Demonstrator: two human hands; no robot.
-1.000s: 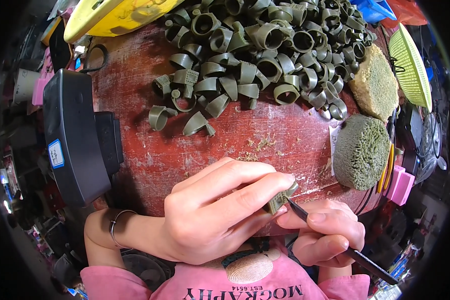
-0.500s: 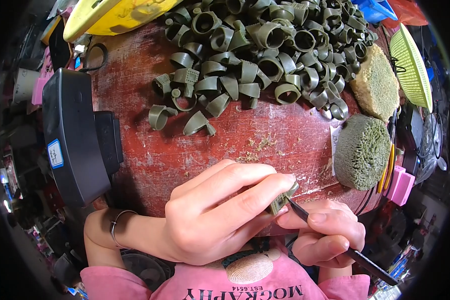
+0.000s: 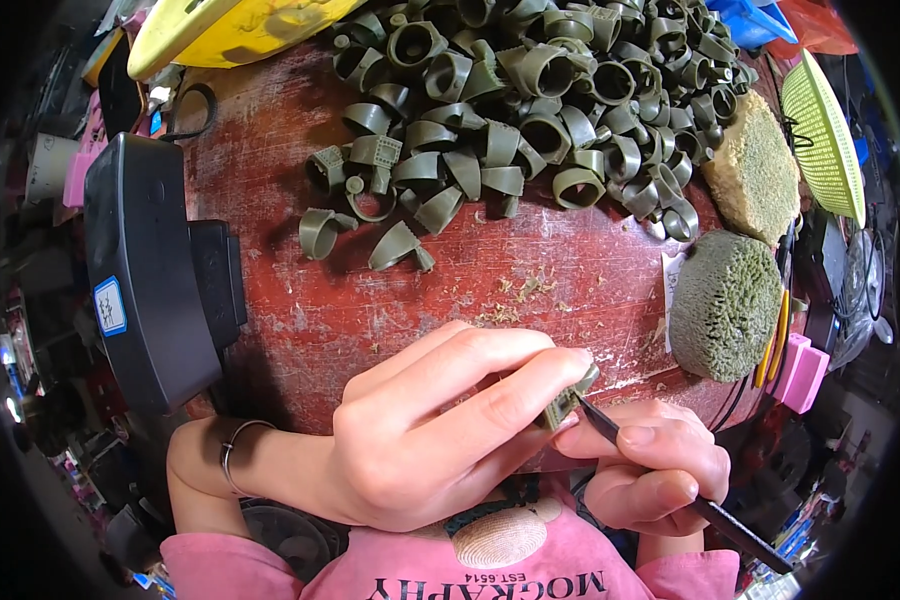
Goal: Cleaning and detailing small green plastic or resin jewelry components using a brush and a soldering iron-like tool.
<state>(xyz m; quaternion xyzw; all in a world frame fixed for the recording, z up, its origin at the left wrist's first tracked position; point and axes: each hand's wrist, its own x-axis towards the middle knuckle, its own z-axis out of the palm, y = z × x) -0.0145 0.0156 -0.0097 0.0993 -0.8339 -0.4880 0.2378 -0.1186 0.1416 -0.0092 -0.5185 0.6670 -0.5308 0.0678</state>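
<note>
My left hand (image 3: 435,420) is closed on a dark green wax ring (image 3: 560,403), mostly hidden behind its fingers. A thin dark carving knife (image 3: 735,530) is gripped in my right hand (image 3: 660,468), close to the front edge of the table. The blade's tip touches, or nearly touches, the ring's patterned face. Beyond my hands lies a large heap of similar green rings (image 3: 545,140), several with square dotted tops. Small green shavings (image 3: 525,290) are scattered on the red table (image 3: 370,310) between the heap and my hands.
A black box-shaped device (image 3: 150,275) stands at the left. At the right are a rough green block (image 3: 725,305), a tan block (image 3: 758,165), a light green basket (image 3: 820,135) and a pink block (image 3: 802,373). A yellow container (image 3: 230,30) sits at the far left, a blue one (image 3: 755,22) far right.
The ring is tilted very slightly in my left fingers. Both hands and the knife stay in almost the same place.
</note>
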